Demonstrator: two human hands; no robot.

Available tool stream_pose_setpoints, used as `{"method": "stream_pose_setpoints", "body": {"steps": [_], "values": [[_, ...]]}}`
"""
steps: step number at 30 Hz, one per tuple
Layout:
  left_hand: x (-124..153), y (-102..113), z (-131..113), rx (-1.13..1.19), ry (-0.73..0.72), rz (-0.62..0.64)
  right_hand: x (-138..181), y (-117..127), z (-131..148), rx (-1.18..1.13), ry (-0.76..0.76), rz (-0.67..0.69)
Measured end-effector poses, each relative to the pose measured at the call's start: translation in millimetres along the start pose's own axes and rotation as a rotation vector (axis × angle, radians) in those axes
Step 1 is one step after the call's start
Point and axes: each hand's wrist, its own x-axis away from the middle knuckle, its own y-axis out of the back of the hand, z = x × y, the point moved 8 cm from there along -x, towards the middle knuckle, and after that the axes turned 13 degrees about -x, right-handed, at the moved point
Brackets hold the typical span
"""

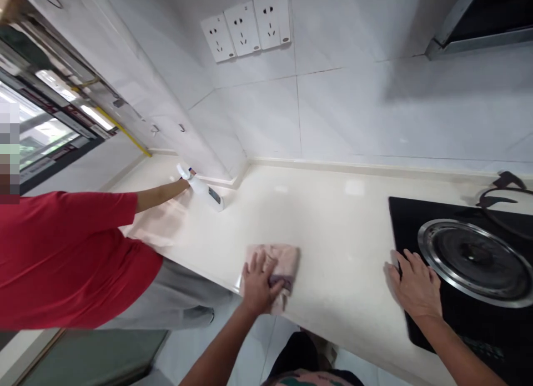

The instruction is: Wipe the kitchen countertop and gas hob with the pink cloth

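Observation:
My left hand [259,286] presses down on a folded pink cloth [287,258] near the front edge of the white countertop [328,236]. Its thumb and fingers lie over the cloth, which has a darker purple band. On the right, my right hand [416,283] rests with spread fingers on the left edge of a black cooktop [420,325], beside a round metal burner [433,264]. It holds nothing.
To the left, a person in a red shirt [62,258] reaches across the counter near a white spray bottle [206,193]. Wall sockets [245,28] sit above. A dark curved object [503,197] lies behind the burner, and a range hood [487,19] overhangs at upper right.

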Motion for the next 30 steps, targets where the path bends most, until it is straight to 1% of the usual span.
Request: {"method": "stream_pose_setpoints", "body": {"steps": [2,3,4,5,6,8,10,11,13,17,21,23,24,25,26,28,30], "values": [[-3,7,52,-0.063,0.243,0.010,0,0,1,0.004,0.008,-0.001],[-2,10,72,-0.077,0.342,0.010,0,0,2,0.007,0.010,0.001],[-1,12,86,-0.080,0.418,0.008,0,1,4,0.013,0.009,0.005],[1,14,95,-0.078,0.472,-0.001,-1,2,5,0.021,0.005,0.010],[3,16,100,-0.076,0.510,-0.017,-1,3,7,0.030,-0.001,0.018],[10,18,95,-0.076,0.564,-0.059,-2,5,10,0.044,-0.012,0.034],[19,19,77,-0.078,0.584,-0.102,-3,7,11,0.047,-0.021,0.039],[24,18,63,-0.074,0.563,-0.119,-4,7,12,0.046,-0.023,0.038],[34,14,27,-0.046,0.448,-0.142,-4,7,11,0.044,-0.023,0.033],[59,2,-64,0.065,0.101,-0.192,-5,3,8,0.040,-0.018,0.032],[82,-7,-165,0.161,-0.359,-0.223,-5,0,4,0.041,-0.026,0.044],[90,-9,-203,0.176,-0.559,-0.234,-5,-1,2,0.039,-0.031,0.050],[92,-10,-215,0.174,-0.625,-0.235,-5,-1,2,0.035,-0.031,0.052],[94,-11,-221,0.168,-0.671,-0.234,-5,0,2,0.028,-0.032,0.052],[95,-12,-223,0.158,-0.702,-0.232,-5,1,2,0.021,-0.033,0.051],[97,-15,-211,0.131,-0.730,-0.234,-5,2,2,0.008,-0.040,0.050],[100,-18,-182,0.096,-0.730,-0.261,-5,4,4,0.002,-0.050,0.058]]}}
